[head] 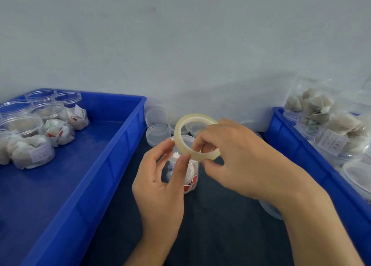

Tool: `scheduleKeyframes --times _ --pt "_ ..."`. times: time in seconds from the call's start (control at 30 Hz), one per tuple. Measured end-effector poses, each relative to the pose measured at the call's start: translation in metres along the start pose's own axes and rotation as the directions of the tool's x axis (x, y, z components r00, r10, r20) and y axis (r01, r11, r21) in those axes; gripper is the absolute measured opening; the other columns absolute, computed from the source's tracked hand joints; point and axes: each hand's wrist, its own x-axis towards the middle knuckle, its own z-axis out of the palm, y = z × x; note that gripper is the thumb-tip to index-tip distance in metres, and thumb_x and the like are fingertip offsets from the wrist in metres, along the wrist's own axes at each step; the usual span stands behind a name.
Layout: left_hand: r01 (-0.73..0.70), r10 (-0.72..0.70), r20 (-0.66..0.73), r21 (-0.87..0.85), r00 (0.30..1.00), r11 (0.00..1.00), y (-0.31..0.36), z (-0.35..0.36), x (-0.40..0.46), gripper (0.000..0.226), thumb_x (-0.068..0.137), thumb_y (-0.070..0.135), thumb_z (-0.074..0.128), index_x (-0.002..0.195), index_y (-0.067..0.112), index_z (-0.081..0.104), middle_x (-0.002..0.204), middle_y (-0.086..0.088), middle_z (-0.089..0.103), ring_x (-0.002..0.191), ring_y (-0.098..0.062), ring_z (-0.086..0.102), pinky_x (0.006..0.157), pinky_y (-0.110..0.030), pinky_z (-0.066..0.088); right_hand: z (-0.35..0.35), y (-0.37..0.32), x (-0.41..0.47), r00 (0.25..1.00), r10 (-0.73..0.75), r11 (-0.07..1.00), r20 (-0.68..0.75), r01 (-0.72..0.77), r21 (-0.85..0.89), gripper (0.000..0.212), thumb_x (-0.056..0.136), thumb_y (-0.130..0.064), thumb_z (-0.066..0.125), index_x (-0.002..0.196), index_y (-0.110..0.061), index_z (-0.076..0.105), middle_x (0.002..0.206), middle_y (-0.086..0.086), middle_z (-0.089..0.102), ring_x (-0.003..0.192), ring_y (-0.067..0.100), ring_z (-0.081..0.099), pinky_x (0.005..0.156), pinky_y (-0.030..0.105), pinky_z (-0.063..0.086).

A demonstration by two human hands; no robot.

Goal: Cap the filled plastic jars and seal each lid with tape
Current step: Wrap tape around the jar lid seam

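Observation:
A clear plastic jar filled with tea bags stands on the dark table between two blue trays. My left hand curls round its left side, thumb and fingers near the capped top. My right hand pinches a pale yellowish ring of clear tape by its lower right edge, holding it tilted just above the jar's lid. The jar's right side is hidden behind my right hand.
A blue tray at left holds several capped, filled jars. Another blue tray at right holds bags of tea sachets and clear jars. Loose clear lids lie behind the jar; one lid sits under my right wrist.

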Motion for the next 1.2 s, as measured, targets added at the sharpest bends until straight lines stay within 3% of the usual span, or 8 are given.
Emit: scheduleKeyframes --times 0.1,0.2,0.37,0.6,0.83,0.93,1.2 --pt "0.0 0.0 0.036 0.008 0.999 1.0 0.0027 -0.0005 0.0013 0.043 0.093 0.052 0.075 0.134 0.038 0.068 0.131 0.012 0.071 0.126 -0.018 0.068 0.1 -0.037 0.059 0.0001 -0.0007 -0.0002 1.0 -0.004 1.0 0.012 0.005 -0.019 0.016 0.093 -0.022 0.066 0.097 -0.037 0.063 0.093 -0.018 0.061 0.101 0.005 0.052 0.083 0.034 0.054" --pt "-0.049 0.047 0.038 0.056 0.998 0.997 0.0025 -0.0009 0.0011 0.032 0.095 0.051 0.073 0.126 0.046 0.07 0.126 0.012 0.072 0.122 -0.021 0.07 0.095 -0.036 0.058 0.0 -0.0011 -0.0003 1.0 0.007 1.0 0.02 -0.006 -0.022 0.016 0.094 -0.021 0.066 0.098 -0.037 0.064 0.094 -0.018 0.061 0.099 0.005 0.053 0.084 0.035 0.054" --pt "0.004 -0.005 0.038 0.025 0.999 1.0 -0.0001 -0.0015 0.0034 0.035 0.086 0.047 0.081 0.119 0.036 0.074 0.119 0.009 0.076 0.119 -0.018 0.071 0.095 -0.023 0.058 -0.0021 0.0 -0.0017 0.999 0.027 0.999 0.033 -0.026 -0.03 0.017 0.095 -0.021 0.066 0.098 -0.038 0.064 0.095 -0.018 0.06 0.098 0.004 0.053 0.084 0.034 0.054" --pt "-0.043 0.044 0.036 -0.015 0.998 0.999 -0.0042 -0.0032 0.0047 0.034 0.087 0.043 0.083 0.117 0.031 0.074 0.118 -0.001 0.075 0.118 -0.031 0.071 0.096 -0.032 0.059 -0.0027 -0.002 -0.0017 0.997 0.05 0.998 0.059 -0.047 -0.04 0.018 0.096 -0.022 0.065 0.1 -0.04 0.062 0.1 -0.017 0.059 0.099 0.007 0.055 0.086 0.036 0.055" --pt "-0.08 0.08 0.035 -0.001 0.996 0.997 -0.0063 -0.0027 0.0049 0.038 0.089 0.051 0.081 0.119 0.029 0.074 0.12 0.001 0.074 0.118 -0.031 0.07 0.097 -0.031 0.059 -0.0043 -0.0025 -0.002 0.995 0.07 0.997 0.078 -0.067 -0.041 0.019 0.095 -0.022 0.063 0.097 -0.04 0.059 0.102 -0.016 0.058 0.097 0.008 0.058 0.086 0.038 0.055" --pt "-0.073 0.073 0.038 0.002 0.997 0.997 -0.007 -0.0032 0.0047 0.034 0.091 0.043 0.082 0.119 0.026 0.075 0.119 0.001 0.076 0.117 -0.03 0.072 0.096 -0.035 0.06 -0.005 -0.003 -0.0025 0.994 0.073 0.996 0.084 -0.069 -0.05 0.02 0.095 -0.021 0.063 0.097 -0.04 0.059 0.103 -0.016 0.058 0.098 0.009 0.057 0.087 0.038 0.054" --pt "-0.039 0.039 0.015 -0.034 0.999 0.999 -0.0003 -0.0006 0.002 0.02 0.093 0.031 0.08 0.109 0.042 0.075 0.109 0.008 0.078 0.109 -0.022 0.075 0.092 -0.023 0.058 -0.0066 -0.004 -0.0032 0.993 0.073 0.994 0.093 -0.065 -0.084 0.025 0.095 -0.017 0.062 0.093 -0.041 0.055 0.101 -0.016 0.058 0.099 0.009 0.055 0.087 0.037 0.054"
